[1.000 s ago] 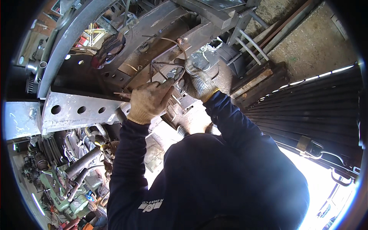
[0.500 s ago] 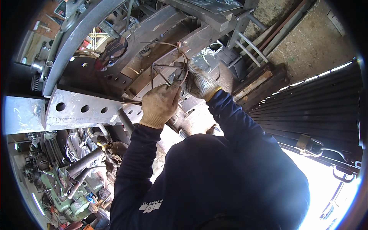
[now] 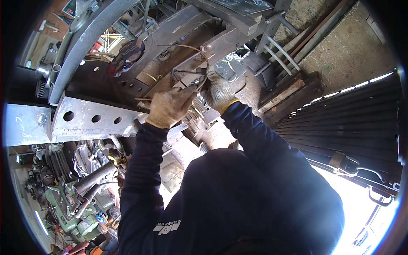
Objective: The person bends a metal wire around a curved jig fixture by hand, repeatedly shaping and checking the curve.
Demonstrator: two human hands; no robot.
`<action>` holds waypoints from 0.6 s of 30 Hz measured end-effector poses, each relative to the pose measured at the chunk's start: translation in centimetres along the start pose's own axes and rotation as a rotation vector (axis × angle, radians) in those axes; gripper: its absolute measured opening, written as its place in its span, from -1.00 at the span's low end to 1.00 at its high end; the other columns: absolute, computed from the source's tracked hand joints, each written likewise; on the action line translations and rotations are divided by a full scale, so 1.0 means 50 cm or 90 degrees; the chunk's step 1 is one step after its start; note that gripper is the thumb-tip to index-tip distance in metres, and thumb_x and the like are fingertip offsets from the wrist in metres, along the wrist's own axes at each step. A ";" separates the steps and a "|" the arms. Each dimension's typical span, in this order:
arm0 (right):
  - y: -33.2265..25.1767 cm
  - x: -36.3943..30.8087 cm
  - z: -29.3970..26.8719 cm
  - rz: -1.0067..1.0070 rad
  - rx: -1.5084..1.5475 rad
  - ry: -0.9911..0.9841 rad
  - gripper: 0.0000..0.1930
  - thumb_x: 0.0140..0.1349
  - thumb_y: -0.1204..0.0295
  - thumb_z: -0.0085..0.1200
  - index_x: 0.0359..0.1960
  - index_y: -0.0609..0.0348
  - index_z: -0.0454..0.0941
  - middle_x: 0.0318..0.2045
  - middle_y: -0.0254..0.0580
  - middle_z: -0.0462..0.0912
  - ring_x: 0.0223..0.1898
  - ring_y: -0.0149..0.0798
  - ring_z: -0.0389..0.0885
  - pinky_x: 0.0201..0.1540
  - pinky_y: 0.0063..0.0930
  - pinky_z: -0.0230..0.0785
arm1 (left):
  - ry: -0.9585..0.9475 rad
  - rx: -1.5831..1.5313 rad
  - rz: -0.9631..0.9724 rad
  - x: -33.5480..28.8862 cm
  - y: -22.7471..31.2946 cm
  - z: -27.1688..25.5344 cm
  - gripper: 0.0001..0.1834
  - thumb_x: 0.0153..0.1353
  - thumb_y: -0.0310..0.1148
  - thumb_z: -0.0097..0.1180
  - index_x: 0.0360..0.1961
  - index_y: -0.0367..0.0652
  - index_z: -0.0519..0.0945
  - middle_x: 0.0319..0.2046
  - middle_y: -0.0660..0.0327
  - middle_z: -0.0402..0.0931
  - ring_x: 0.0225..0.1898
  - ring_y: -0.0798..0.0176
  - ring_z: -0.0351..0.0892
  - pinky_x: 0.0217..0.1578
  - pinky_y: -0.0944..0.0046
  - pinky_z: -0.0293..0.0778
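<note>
A thin brown metal rod (image 3: 192, 47), bent into a curve, arches over a steel frame in front of me. My left hand (image 3: 168, 106), in a worn knit work glove, is closed at the rod's lower part; a thin end sticks out on its left side. Closed around the rod farther up is my gloved right hand (image 3: 220, 91), close by on the right. Its fingertips are partly hidden. Just beyond both hands, thin bars of a small metal frame (image 3: 187, 72) show between them and the steel.
A steel plate with round holes (image 3: 87, 119) lies left of my hands. A large curved tube (image 3: 78, 55) rises at far left. Green machinery (image 3: 63, 208) and clutter fill the lower left. Metal bars (image 3: 280, 51) stick out at upper right, above a dark corrugated panel (image 3: 348, 123).
My left hand has shifted left and slightly away from me, tilting the rod's protruding end. My right hand has moved a little left, still on the rod.
</note>
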State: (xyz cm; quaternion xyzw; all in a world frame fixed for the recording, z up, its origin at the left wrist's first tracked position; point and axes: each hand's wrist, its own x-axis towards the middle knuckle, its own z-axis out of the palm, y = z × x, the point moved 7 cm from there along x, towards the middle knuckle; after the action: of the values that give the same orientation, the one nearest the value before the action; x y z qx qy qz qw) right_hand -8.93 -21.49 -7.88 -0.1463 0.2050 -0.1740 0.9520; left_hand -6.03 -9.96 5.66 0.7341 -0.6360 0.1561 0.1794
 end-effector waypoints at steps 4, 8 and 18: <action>-0.010 0.010 -0.020 0.046 -0.064 -0.062 -0.56 0.42 0.05 0.01 0.01 0.20 0.52 -0.30 -0.24 0.64 -0.32 -0.31 0.63 -0.28 -0.49 0.58 | -0.081 0.095 -0.088 -0.012 0.021 0.009 -0.72 0.23 -0.19 0.23 -0.04 0.07 0.65 -0.66 0.27 0.47 -0.62 0.20 0.58 -0.63 0.20 0.49; -0.052 0.007 -0.023 0.028 -0.194 -0.111 -0.26 0.33 -0.19 -0.03 0.23 0.26 0.38 -0.07 -0.08 0.61 -0.14 -0.23 0.63 -0.03 -0.38 0.55 | 0.057 0.114 -0.099 0.020 0.069 -0.049 -0.73 0.20 -0.27 0.27 -0.07 0.01 0.67 -0.57 0.19 0.58 -0.60 0.10 0.59 -0.61 0.16 0.49; -0.236 -0.067 0.056 -0.394 -0.616 -0.087 -0.37 0.43 0.14 0.04 0.40 0.24 0.23 0.33 -0.01 0.37 0.36 -0.12 0.32 0.37 -0.35 0.15 | 0.338 -0.221 -0.232 0.067 -0.025 -0.243 -0.78 0.29 -0.33 0.26 -0.14 -0.24 0.71 -0.25 0.10 0.72 -0.31 0.37 0.69 -0.34 0.36 0.58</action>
State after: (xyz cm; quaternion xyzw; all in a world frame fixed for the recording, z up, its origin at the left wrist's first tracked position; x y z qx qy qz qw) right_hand -13.76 -30.20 -0.19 -0.6291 0.1471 -0.3212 0.6925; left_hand -4.33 -7.11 17.90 0.7276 -0.4433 0.1963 0.4853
